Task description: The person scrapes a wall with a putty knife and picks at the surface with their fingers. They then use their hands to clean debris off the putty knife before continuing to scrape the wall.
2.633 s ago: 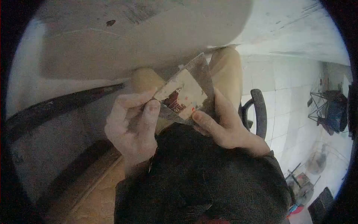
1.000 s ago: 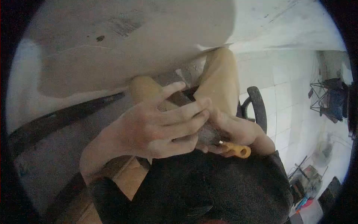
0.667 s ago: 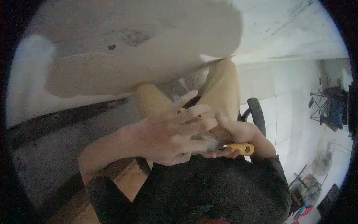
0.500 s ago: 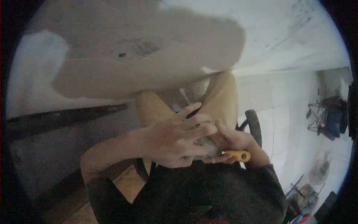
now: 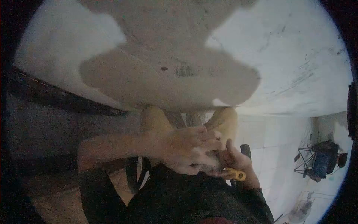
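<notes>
My left hand (image 5: 190,149) reaches across from the left, palm down, its fingers loosely bent and a little apart over my right hand. The fingertips meet the right palm; whatever lies between them is blurred and mostly covered. My right hand (image 5: 238,158) has its thumb raised. A yellow handle (image 5: 238,174) with a hole at its end sticks out at the lower side of that hand, and its other end is hidden behind the fingers. Both hands are above my lap, behind my knees (image 5: 225,117).
In front of my knees is a large whitish surface (image 5: 283,74) with a grey-brown patch (image 5: 149,82). A dark strip (image 5: 67,97) runs along its left. A chair armrest (image 5: 245,150) is beside my right arm. Farther right, dark blue items (image 5: 324,160) stand by a thin metal frame.
The view has shifted, so hands and knees appear lower and the patched surface more central. My left fingers look less spread. The yellow handle is still at my right hand.
</notes>
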